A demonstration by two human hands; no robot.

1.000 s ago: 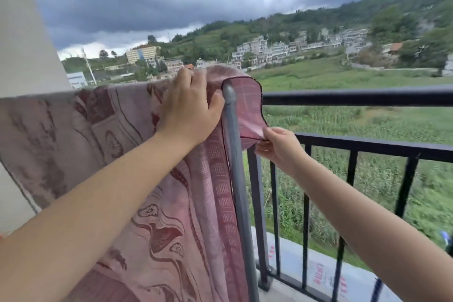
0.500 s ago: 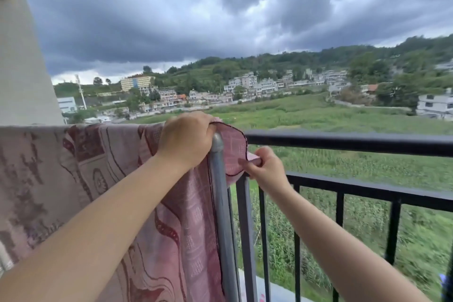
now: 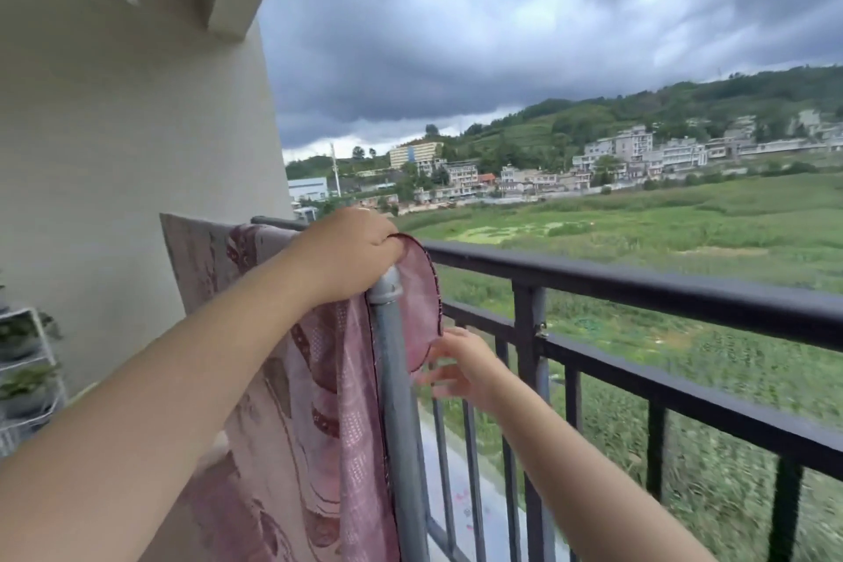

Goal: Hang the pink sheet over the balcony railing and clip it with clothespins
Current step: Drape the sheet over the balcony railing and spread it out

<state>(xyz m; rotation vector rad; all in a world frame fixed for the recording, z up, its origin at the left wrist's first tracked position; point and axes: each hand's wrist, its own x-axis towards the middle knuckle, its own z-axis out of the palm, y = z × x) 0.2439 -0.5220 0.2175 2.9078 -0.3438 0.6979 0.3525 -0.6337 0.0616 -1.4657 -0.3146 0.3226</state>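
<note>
Beside the post, right hand has released the sheet, fingers spread; left hand still grips.

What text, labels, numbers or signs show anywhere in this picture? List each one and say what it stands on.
No text can be read.
Reddish marks on the pale ledge below the black railing: too blurred to read.
Distant buildings: too small to show any signs.
The pink sheet carries only a woven pattern, no lettering.

A white wire rack holding potted plants stands against the beige wall at far left.
</note>
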